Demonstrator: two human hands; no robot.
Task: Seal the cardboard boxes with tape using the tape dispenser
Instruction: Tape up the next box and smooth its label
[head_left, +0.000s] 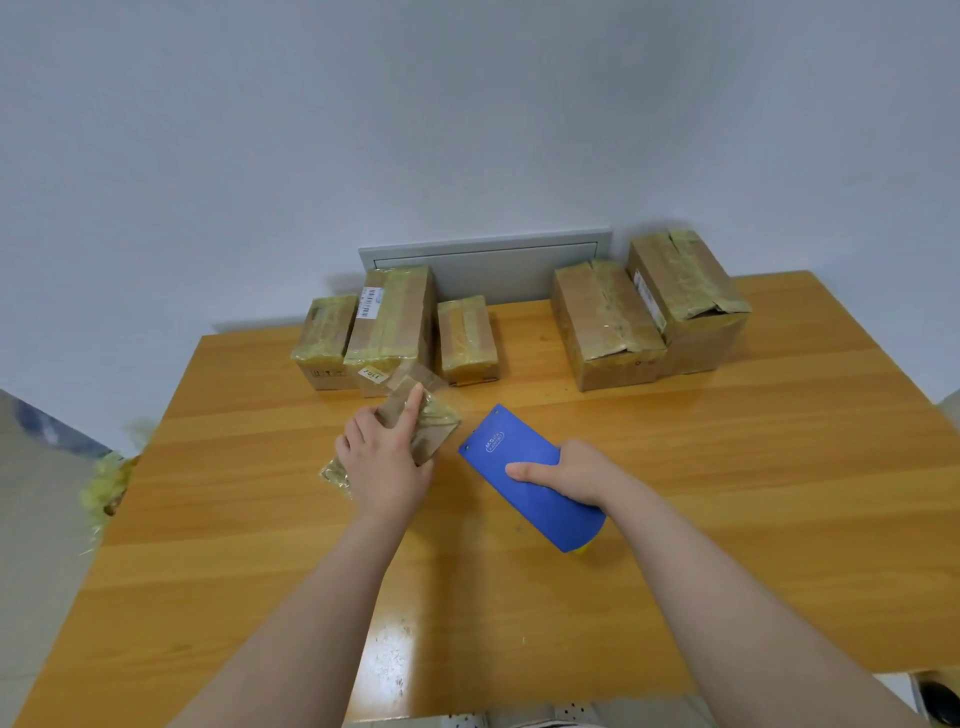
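A small cardboard box (434, 428), partly wrapped in yellowish tape, lies on the wooden table (727, 467) left of centre. My left hand (382, 465) rests on it, fingers wrapped over its near side and the index finger stretched along its top. Crumpled tape sticks out under the hand at the left. My right hand (566, 475) grips the blue tape dispenser (519, 467), which is tilted with its front end pointing toward the box, a short gap apart. A yellow tape roll (584, 548) peeks out at the dispenser's near end.
Three taped boxes (392, 322) stand in a row at the table's back left, two larger taped boxes (649, 312) at the back right. A grey panel (483, 260) sits on the wall behind. A wad of used tape (106, 486) hangs off the table's left edge.
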